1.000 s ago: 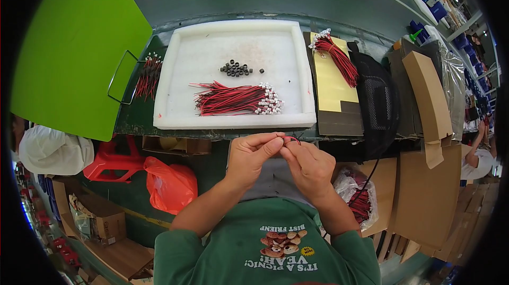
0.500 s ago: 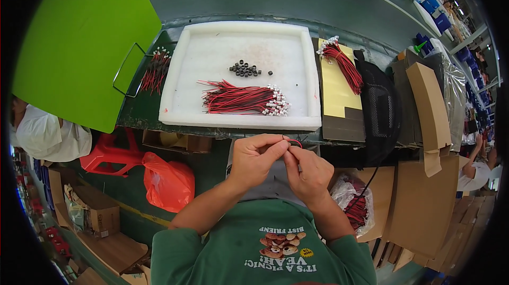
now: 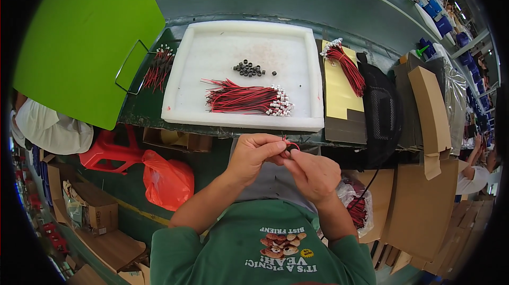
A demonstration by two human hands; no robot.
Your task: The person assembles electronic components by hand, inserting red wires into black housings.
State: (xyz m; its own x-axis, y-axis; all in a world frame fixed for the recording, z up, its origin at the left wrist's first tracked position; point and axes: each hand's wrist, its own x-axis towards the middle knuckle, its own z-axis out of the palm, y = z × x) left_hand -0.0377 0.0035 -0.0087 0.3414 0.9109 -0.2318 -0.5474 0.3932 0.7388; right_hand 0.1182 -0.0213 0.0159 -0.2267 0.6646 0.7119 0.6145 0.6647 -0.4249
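My left hand (image 3: 254,158) and my right hand (image 3: 314,176) meet just in front of the table's edge, fingers pinched. Between their fingertips is a looped red-and-black wire lead (image 3: 288,142), with something small and black on it, partly hidden by the fingers. Beyond them, a white foam tray (image 3: 244,122) holds a pile of red-and-black wire leads (image 3: 238,97) with white connectors toward the right. Behind that pile lies a cluster of short black rings (image 3: 248,69), one of them lying apart at its right.
Wire bundles lie left (image 3: 159,70) and right (image 3: 347,70) of the tray, the right one on yellow paper (image 3: 334,94). A green panel (image 3: 85,41) rises at left. A black mesh bag (image 3: 383,110) and cardboard (image 3: 427,105) stand at right. Below are a red stool (image 3: 108,152) and an orange bag (image 3: 168,181).
My right hand has shifted slightly right and turned, and its fingers now lie lower against the left's. More of the wire loop and the small black piece shows between the fingertips.
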